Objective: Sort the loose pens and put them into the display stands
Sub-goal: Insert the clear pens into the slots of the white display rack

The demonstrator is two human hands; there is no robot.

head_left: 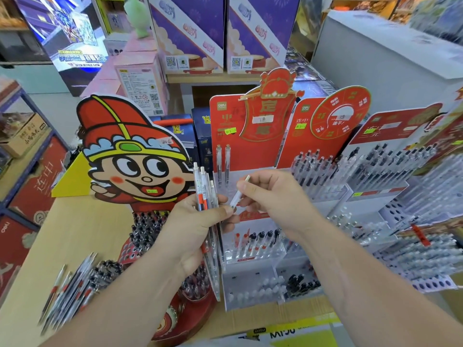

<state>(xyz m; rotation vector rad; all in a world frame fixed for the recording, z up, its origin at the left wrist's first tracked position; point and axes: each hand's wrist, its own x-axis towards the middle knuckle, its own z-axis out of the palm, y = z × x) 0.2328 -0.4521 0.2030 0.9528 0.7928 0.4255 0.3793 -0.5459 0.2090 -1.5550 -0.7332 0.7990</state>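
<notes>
Open desk [87,229] is found only beside the loose pens [72,281] near its left edge. Before the red-backed display stand [253,156], a pen bundle [204,194] is gripped by the left hand [198,224] and one clear pen [238,195] is pinched by the fingers of the right hand [273,194]. The bundle may be spilled if knocked against the stand's clear edge.

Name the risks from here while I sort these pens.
The left hand grips a fanned bundle of pens; some may slip while the right hand pinches a single pen. The display stands hold look-alike clear pens, so it might land in the wrong one.
</notes>
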